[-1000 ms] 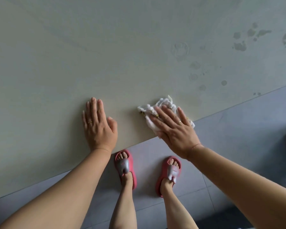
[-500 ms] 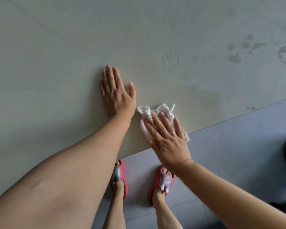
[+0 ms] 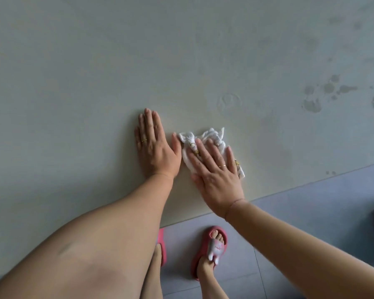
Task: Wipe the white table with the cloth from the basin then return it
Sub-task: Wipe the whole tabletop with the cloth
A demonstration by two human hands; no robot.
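On table (image 3: 73, 83): right hand (image 3: 218, 180) fingers (image 3: 205, 154) flat, pressing cloth (image 3: 212, 137).

Cloth (image 3: 212, 137) on table (image 3: 73, 83), near its near edge. Right hand (image 3: 216, 178) flat on cloth. Left hand (image 3: 156, 147) flat on table, just left of cloth. Ring mark (image 3: 228, 103) behind cloth; spots (image 3: 311, 102) farther right. Slippers (image 3: 212, 249) on floor (image 3: 311, 212), before near edge.

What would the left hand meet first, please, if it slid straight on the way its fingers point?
Nothing visible: ahead of the left hand lies only bare white table up to the frame's edge.
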